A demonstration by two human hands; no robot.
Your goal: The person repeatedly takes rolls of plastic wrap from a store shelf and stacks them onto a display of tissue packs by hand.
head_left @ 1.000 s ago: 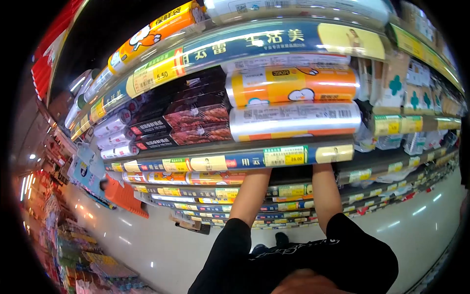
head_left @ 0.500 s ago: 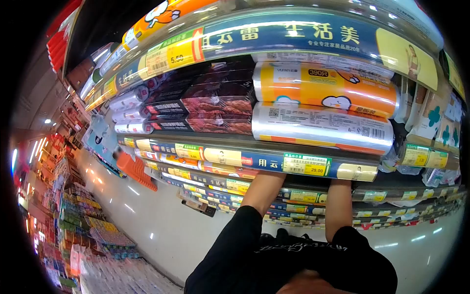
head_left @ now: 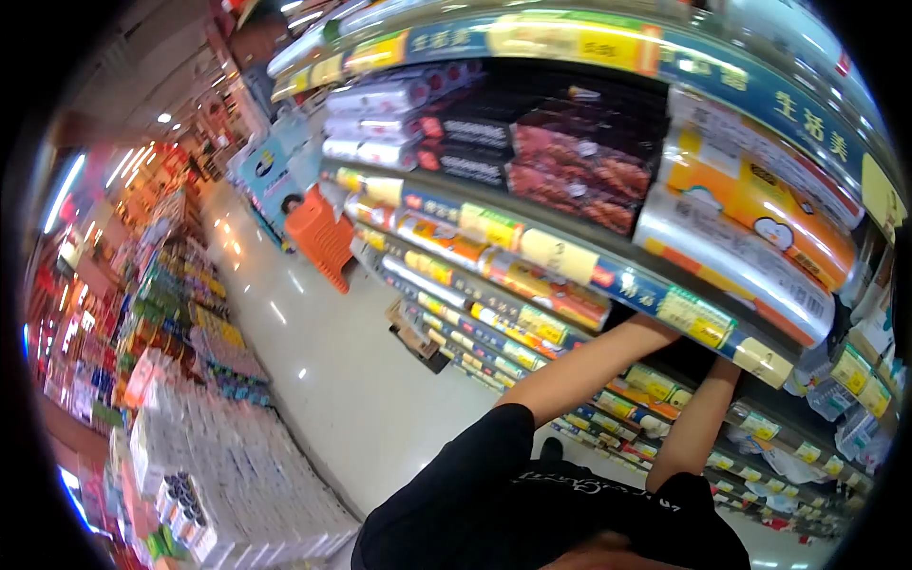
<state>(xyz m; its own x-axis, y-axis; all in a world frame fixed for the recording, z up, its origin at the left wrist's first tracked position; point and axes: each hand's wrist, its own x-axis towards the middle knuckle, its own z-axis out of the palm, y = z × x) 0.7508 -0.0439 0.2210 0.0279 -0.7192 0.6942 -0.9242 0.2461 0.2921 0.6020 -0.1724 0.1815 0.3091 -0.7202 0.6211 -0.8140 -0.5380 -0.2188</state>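
Observation:
Both my forearms reach in beneath a shelf rail (head_left: pixel 570 258), and that shelf hides both hands. My left forearm (head_left: pixel 589 372) comes in from the lower left. To its right, my right forearm (head_left: pixel 698 418) reaches under the rail's right part. What either hand holds or touches cannot be seen. On the shelf above lie a silver-wrapped roll (head_left: pixel 731 261) and an orange roll with a penguin print (head_left: pixel 769 204). Dark boxes with a grilled-meat picture (head_left: pixel 584 152) are stacked left of them. More orange rolls (head_left: pixel 541 285) lie on the lower shelf, left of my left forearm.
Price labels (head_left: pixel 698 313) line the shelf rails. An orange plastic stool (head_left: pixel 321 237) stands in the aisle to the left. A cardboard box (head_left: pixel 410 328) sits on the floor by the shelves. Stacked white goods (head_left: pixel 247 465) stand across the aisle. A person (head_left: pixel 256 38) is partly visible at top left.
The view has swung left and tilted, so the shelves now sit farther right and slope down. More of the aisle and a person show. Both hands stay hidden under the shelf.

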